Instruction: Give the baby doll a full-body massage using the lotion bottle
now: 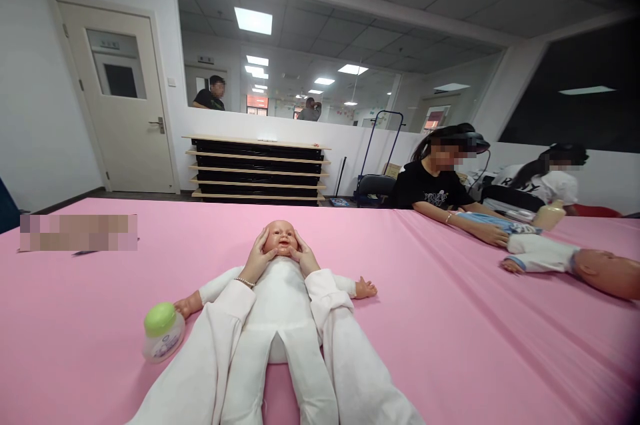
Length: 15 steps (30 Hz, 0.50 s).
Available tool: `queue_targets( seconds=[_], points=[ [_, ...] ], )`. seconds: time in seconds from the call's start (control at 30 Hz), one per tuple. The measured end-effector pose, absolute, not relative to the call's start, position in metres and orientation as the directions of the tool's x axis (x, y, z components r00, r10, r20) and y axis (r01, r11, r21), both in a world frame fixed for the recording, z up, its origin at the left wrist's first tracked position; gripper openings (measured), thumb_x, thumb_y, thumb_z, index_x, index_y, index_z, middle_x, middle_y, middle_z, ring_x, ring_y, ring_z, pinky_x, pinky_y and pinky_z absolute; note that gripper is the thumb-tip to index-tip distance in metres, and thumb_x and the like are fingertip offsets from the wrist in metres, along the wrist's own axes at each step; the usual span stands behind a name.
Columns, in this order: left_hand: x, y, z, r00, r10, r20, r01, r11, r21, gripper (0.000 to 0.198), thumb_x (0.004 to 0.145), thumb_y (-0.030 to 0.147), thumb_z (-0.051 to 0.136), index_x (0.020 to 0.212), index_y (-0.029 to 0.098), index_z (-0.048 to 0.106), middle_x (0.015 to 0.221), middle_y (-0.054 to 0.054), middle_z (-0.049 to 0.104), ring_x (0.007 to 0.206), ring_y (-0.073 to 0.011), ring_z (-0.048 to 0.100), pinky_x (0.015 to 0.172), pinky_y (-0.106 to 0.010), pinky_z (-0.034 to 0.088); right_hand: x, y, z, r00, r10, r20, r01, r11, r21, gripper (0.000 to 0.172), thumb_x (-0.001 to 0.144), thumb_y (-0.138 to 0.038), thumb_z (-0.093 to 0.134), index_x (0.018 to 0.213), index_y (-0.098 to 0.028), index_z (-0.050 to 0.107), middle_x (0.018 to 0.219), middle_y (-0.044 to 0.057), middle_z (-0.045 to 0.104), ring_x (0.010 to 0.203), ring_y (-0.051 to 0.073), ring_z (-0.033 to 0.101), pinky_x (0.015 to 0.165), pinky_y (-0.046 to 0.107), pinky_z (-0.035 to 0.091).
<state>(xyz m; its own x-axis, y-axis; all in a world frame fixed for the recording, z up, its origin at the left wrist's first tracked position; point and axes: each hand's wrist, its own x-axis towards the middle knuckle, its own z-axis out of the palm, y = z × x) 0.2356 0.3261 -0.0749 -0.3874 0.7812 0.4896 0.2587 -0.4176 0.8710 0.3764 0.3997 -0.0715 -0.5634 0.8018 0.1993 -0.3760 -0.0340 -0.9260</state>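
Observation:
A baby doll with a white cloth body lies face up on the pink cloth, arms spread to either side. My left hand is cupped around one side of its head, and my right hand around the other. Both thumbs rest near the doll's chin, while the fingers curve along its cheeks. Beside the doll's hand at left stands a jar with a green lid, close to my left sleeve.
A pink cloth covers the table. At right, a person handles another doll, with a bottle behind it. Farther back another person sits. Stacked boards stand by the far wall. A blurred patch hides something at left.

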Motion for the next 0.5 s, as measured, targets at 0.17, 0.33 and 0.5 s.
queue_targets(
  seconds=[0.17,0.33,0.5],
  points=[
    [0.235,0.325,-0.074,-0.399,0.795,0.458,0.218,-0.403,0.889,0.065,0.071,0.036,0.063,0.129,0.015,0.043,0.142,-0.012,0.029,0.132,-0.0248,0.022,0.109,-0.037,0.019,0.376,0.397,-0.070,-0.575,0.796,0.192,-0.435,-0.099,-0.895,0.102,0.054,-0.032,0.075,0.139,-0.016,0.023,0.139,0.011,0.030,0.119,0.026,0.044,0.099,0.038,0.038],
    [0.235,0.325,-0.074,-0.406,0.807,0.428,0.164,-0.397,0.903,0.057,0.076,0.035,0.059,0.128,0.017,0.045,0.142,-0.009,0.030,0.132,-0.0233,0.024,0.108,-0.035,0.021,0.373,0.400,-0.072,-0.565,0.804,0.185,-0.429,-0.095,-0.898,0.102,0.052,-0.041,0.075,0.138,-0.017,0.026,0.139,0.011,0.031,0.119,0.025,0.043,0.100,0.037,0.037],
    [0.237,0.326,-0.074,-0.422,0.808,0.411,0.124,-0.397,0.909,0.050,0.080,0.032,0.053,0.127,0.016,0.046,0.143,-0.009,0.028,0.132,-0.0234,0.025,0.108,-0.037,0.021,0.371,0.408,-0.079,-0.528,0.825,0.201,-0.418,-0.046,-0.907,0.094,0.054,-0.047,0.072,0.134,-0.016,0.035,0.140,0.009,0.029,0.123,0.023,0.039,0.102,0.035,0.034]
  ],
)
